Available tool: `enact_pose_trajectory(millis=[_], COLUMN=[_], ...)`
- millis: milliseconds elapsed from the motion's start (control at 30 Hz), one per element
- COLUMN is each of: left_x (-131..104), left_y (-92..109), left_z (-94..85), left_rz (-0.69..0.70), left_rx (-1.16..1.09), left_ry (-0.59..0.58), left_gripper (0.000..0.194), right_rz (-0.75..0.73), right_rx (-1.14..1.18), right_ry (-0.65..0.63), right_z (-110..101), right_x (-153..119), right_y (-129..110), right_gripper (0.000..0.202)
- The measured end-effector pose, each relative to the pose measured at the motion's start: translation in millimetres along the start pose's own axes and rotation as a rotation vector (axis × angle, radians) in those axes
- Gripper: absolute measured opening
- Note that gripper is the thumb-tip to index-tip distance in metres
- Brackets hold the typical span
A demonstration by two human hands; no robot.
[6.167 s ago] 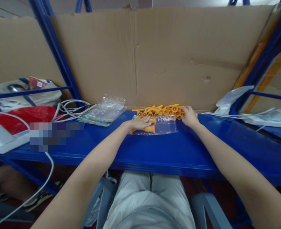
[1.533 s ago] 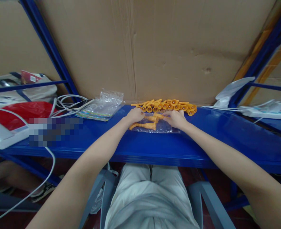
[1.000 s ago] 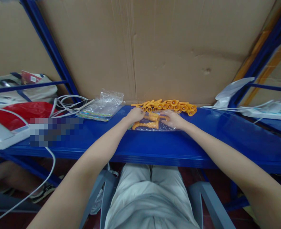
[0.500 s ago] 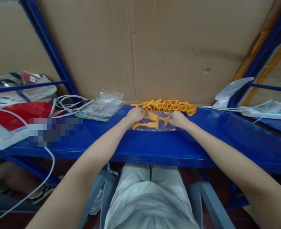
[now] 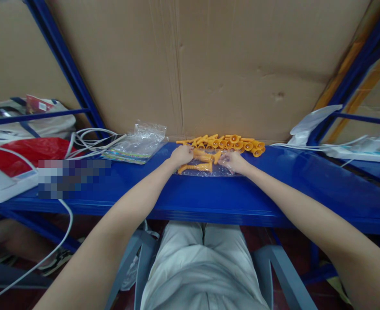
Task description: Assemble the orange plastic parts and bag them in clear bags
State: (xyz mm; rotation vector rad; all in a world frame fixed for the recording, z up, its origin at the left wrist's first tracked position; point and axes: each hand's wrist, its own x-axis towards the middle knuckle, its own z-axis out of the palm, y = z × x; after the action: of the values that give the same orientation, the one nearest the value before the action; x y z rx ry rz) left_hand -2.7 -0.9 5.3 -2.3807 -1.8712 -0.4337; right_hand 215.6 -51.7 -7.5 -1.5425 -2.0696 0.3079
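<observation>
A clear plastic bag point(image 5: 205, 173) lies on the blue table point(image 5: 193, 196), with orange trumpet-like toy pieces point(image 5: 203, 166) in or on it. My left hand point(image 5: 181, 156) is closed at the bag's left end, its fingers around something too small to make out. At the right end, my right hand point(image 5: 233, 161) has its fingers bent close to an orange piece and the bag film; whether they grip is unclear. Behind both hands, several orange horn-shaped pieces point(image 5: 235, 145) form a row along the cardboard.
Flat clear packaging with a printed card point(image 5: 128, 158) lies left of my hands. White cables point(image 5: 93, 131), a red bag point(image 5: 47, 151) and a power strip point(image 5: 12, 187) are farther left. A white plastic bag point(image 5: 310, 125) stands back right. Cardboard point(image 5: 225, 69) rises behind.
My right hand has moved slightly left and its fingers have spread a little. The upper orange piece near it has shifted left, and the bag film has wrinkled.
</observation>
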Motion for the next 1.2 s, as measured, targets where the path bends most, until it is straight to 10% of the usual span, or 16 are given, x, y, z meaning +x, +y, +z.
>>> enact_pose_trajectory(millis=[467, 733, 1200], left_x=[-6.6, -2.9, -4.1], left_y=[7.6, 10.4, 11.6], left_z=[-3.4, 1.6, -0.8], left_rz=[0.386, 0.458, 0.389], left_rx=[-0.087, -0.090, -0.180], left_ry=[0.162, -0.033, -0.067], left_gripper=[0.025, 0.025, 0.024], right_rz=[-0.031, -0.145, -0.210], right_rx=[0.054, 0.126, 0.312], right_ry=[-0.022, 0.110, -0.234], right_z=[3.5, 7.3, 6.5], right_x=[2.2, 10.2, 10.9], right_y=[4.6, 11.8, 21.3], right_gripper=[0.009, 0.012, 0.024])
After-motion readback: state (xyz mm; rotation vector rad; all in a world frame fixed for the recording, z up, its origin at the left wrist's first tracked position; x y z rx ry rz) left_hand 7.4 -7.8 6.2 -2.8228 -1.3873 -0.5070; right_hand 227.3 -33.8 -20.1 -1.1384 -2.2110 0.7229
